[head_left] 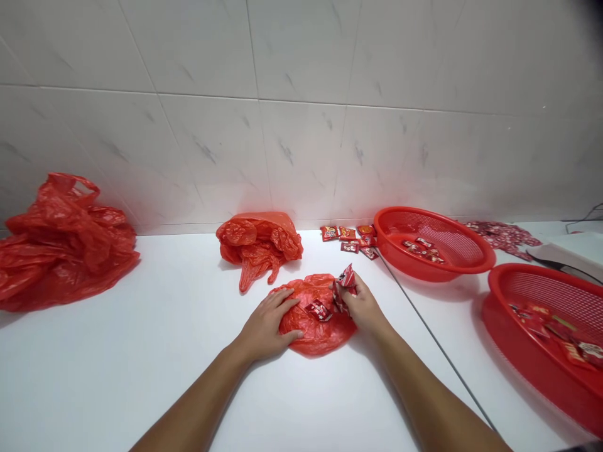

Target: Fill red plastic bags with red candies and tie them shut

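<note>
In front of me a red plastic bag point(311, 339) lies flattened on the white table. My left hand point(269, 321) rests on its left side with the fingers spread. One small dark red candy packet point(319, 310) lies on the middle of the bag. At the bag's right edge, my right hand point(362, 306) is closed around several red and white candy packets point(346, 280), partly hidden by the fingers.
Behind sits a crumpled red bag point(261, 242), and a larger one point(66, 245) lies far left. Loose packets point(349, 247) lie by the wall. Two red plastic baskets point(464, 271) point(499, 326) with packets stand right, and a pile of packets point(504, 237) lies behind them.
</note>
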The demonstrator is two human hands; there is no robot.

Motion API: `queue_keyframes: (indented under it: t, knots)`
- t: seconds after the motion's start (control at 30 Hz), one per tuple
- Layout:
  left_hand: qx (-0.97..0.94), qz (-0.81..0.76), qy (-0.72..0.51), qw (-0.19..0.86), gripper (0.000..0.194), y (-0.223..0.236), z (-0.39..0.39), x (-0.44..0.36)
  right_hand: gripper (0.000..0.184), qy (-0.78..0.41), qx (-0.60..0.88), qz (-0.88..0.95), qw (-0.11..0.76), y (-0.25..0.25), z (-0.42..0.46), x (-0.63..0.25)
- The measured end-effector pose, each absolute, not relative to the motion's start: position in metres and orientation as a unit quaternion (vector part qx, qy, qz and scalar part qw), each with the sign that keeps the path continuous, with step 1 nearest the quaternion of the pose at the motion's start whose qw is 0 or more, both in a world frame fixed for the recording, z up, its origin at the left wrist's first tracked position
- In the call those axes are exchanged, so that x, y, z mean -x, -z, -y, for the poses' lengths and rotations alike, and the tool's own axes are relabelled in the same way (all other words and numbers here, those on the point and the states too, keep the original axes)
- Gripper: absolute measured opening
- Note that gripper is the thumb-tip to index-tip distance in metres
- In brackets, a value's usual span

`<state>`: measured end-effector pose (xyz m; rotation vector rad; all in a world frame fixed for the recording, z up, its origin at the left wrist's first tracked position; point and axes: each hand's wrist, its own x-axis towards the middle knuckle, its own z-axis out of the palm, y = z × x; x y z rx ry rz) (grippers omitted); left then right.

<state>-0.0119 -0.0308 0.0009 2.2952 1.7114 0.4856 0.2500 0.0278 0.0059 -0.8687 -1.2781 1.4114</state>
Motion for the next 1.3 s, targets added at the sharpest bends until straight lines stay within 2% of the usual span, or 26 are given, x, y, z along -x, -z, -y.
queue_keyframes:
  t: [0.13, 0.37, 0.47, 0.57, 0.63, 0.7, 0.83, 0.9, 1.03, 1.1, 1.23, 1.3]
  knots:
    - [-0.791, -0.579, -0.165, 0.112, 0.077, 0.001, 0.03, 0.013, 0.015, -0.505, 0.401, 0.593, 0.482, -0.008, -0.022, -0.25]
    - [-0.788, -0.578, -0.172, 0.121, 0.078, 0.002, 0.029, 0.014, 0.012, -0.4, 0.428, 0.638, 0.501, -0.018, -0.018, -0.254]
    - [-0.789, -0.574, -0.179, 0.126, 0.08, 0.001, 0.029, 0.014, 0.033, -0.328, 0.432, 0.674, 0.502, -0.018, -0.018, -0.256]
    - [-0.793, -0.564, -0.191, 0.129, 0.086, 0.0, 0.029, 0.015, 0.062, -0.257, 0.451, 0.73, 0.445, -0.015, -0.016, -0.253]
    - [-0.79, -0.568, -0.189, 0.131, 0.089, -0.001, 0.029, 0.014, 0.068, -0.238, 0.45, 0.757, 0.41, -0.013, -0.014, -0.251]
    - [-0.786, -0.574, -0.185, 0.134, 0.09, -0.002, 0.03, 0.014, 0.059, -0.238, 0.441, 0.767, 0.4, -0.013, -0.014, -0.25]
    - [-0.786, -0.57, -0.194, 0.144, 0.092, -0.002, 0.03, 0.014, 0.023, -0.254, 0.445, 0.754, 0.411, -0.02, -0.014, -0.252]
    - [-0.786, -0.567, -0.199, 0.144, 0.092, -0.002, 0.03, 0.014, 0.027, -0.277, 0.454, 0.725, 0.436, -0.021, -0.015, -0.255]
    - [-0.783, -0.574, -0.191, 0.142, 0.093, 0.0, 0.029, 0.014, 0.052, -0.319, 0.413, 0.677, 0.519, -0.015, -0.016, -0.257]
    - [-0.784, -0.574, -0.192, 0.141, 0.094, -0.001, 0.029, 0.014, 0.049, -0.321, 0.396, 0.674, 0.535, -0.012, -0.015, -0.256]
    - [-0.784, -0.571, -0.197, 0.141, 0.097, -0.003, 0.029, 0.013, 0.026, -0.326, 0.419, 0.685, 0.5, -0.012, -0.013, -0.252]
    - [-0.785, -0.569, -0.199, 0.141, 0.099, -0.004, 0.03, 0.013, 0.026, -0.333, 0.414, 0.688, 0.495, -0.013, -0.012, -0.25]
